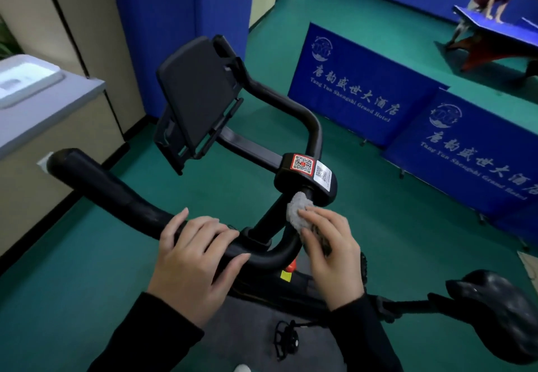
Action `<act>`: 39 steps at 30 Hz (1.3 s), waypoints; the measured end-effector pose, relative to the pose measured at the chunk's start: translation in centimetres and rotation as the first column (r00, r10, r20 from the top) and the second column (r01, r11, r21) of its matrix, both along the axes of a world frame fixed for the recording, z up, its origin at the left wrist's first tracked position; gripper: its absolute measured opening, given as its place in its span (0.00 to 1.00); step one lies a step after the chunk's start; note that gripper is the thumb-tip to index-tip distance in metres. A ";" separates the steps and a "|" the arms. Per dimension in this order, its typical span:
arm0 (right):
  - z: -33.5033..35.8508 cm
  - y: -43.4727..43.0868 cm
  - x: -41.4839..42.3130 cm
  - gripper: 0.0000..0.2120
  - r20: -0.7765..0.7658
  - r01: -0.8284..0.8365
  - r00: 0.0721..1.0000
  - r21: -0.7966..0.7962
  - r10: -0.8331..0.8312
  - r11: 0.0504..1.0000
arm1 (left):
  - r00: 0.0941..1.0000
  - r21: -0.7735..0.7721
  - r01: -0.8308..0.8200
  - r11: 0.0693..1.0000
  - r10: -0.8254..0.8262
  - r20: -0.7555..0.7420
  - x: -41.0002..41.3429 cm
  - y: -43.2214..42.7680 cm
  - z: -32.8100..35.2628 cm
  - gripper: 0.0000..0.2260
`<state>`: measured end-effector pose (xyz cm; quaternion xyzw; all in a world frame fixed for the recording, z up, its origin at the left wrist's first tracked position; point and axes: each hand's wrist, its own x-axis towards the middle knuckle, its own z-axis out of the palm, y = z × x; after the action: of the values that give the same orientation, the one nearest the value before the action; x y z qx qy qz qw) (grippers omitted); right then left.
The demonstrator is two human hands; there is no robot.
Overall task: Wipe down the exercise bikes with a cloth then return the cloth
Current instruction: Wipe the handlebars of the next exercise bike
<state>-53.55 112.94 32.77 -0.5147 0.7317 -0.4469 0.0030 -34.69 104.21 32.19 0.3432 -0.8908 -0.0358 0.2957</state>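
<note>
My left hand (198,252), at 7 o'clock, has its grip clenched round the handlebar (116,194). My right hand (329,243), at 5 o'clock, grasps the grey cloth (298,211), pressed against the stem (272,217) under the clamp (305,176); beyond, the tablet holder (198,95) sits at 11 o'clock.

Black exercise bike (203,243), grey fuzzy cloth (298,211), red-bordered QR label (302,164), white label (323,176), green floor (87,255), blue barrier panels (364,86) with pale lettering, black sleeves (151,336)
</note>
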 end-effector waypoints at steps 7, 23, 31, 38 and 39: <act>0.0 -0.5 -2.0 0.13 -0.063 -0.159 0.985 0.019 0.160 0.987 | 0.999 0.048 -0.042 0.998 0.043 -0.013 -1.4 1.5 -0.2 0.16; -2.2 -1.8 -2.5 0.14 0.307 0.027 0.951 -0.147 0.020 0.989 | 0.995 -0.032 -0.089 0.996 0.088 -0.041 -3.1 3.1 -0.6 0.16; -4.5 -2.0 -1.0 0.13 0.897 0.255 0.440 -0.172 0.045 0.952 | 0.995 -0.040 -0.095 0.995 0.094 -0.025 -3.2 3.1 -0.5 0.16; -5.0 -0.9 0.0 0.12 0.993 0.200 0.100 -0.082 0.063 0.976 | 0.997 -0.038 -0.083 0.996 0.082 -0.012 -3.1 3.0 -0.4 0.17; -4.9 -1.1 -0.1 0.13 0.998 0.193 0.016 -0.069 0.068 0.979 | 0.997 -0.043 -0.082 0.996 0.081 -0.012 -3.0 3.0 -0.4 0.17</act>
<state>-53.69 111.87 27.90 -0.0186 0.4961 -0.7443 0.4468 -37.73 107.22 31.75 0.3726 -0.8750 -0.0063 0.3090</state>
